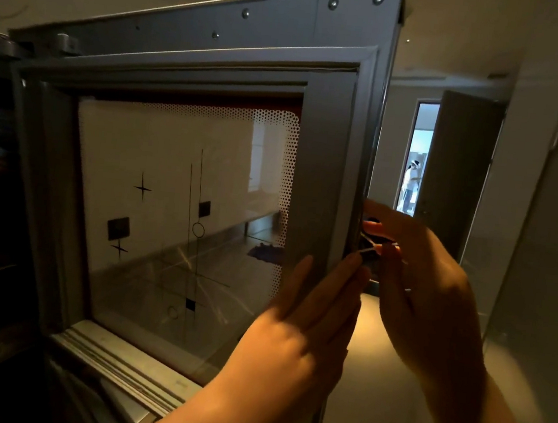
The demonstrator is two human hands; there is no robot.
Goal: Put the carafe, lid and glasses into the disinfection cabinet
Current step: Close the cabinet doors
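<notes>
Grey-framed cabinet door (184,180) swung open, left hand (291,343) flat on its free edge, right hand (434,296) loosely curled just beyond.

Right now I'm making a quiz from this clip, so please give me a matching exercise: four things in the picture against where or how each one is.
Things:
1. left hand
2. right hand
3. cabinet door
4. distant person

Places or states:
A. swung open, patterned glass pane
B. fingers flat on the door's inner frame
C. beyond the far doorway
D. at the door's outer edge

Pairs: 1-B, 2-D, 3-A, 4-C
</notes>
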